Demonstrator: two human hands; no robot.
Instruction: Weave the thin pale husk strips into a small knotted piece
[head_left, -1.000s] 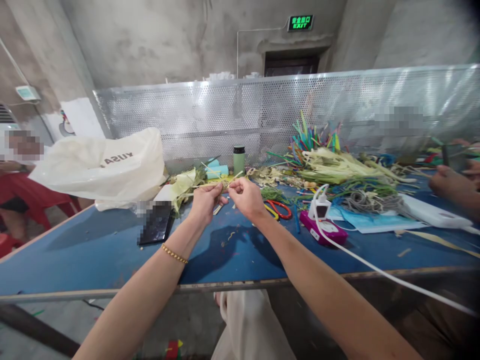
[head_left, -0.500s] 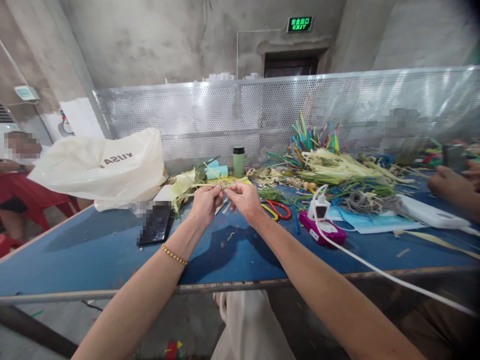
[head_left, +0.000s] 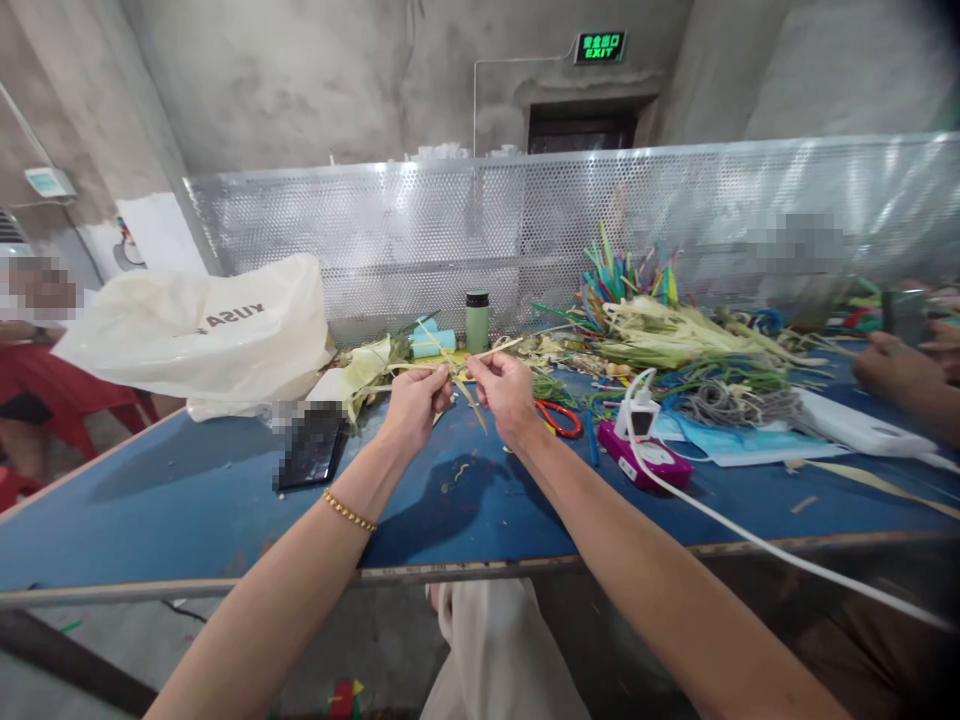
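Head view: left hand [head_left: 414, 404], right hand [head_left: 507, 396] pinch pale strips [head_left: 472, 406].

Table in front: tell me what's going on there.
A person's left hand and right hand, close together, pinch thin pale strips above the table. The strips stick out at several angles. A phone lies to the left, scissors to the right; a bottle stands behind the hands.

grey wall [head_left: 300, 90] with a green exit sign [head_left: 600, 47] above a dark doorway [head_left: 581, 134], perforated metal panel [head_left: 360, 225] in front
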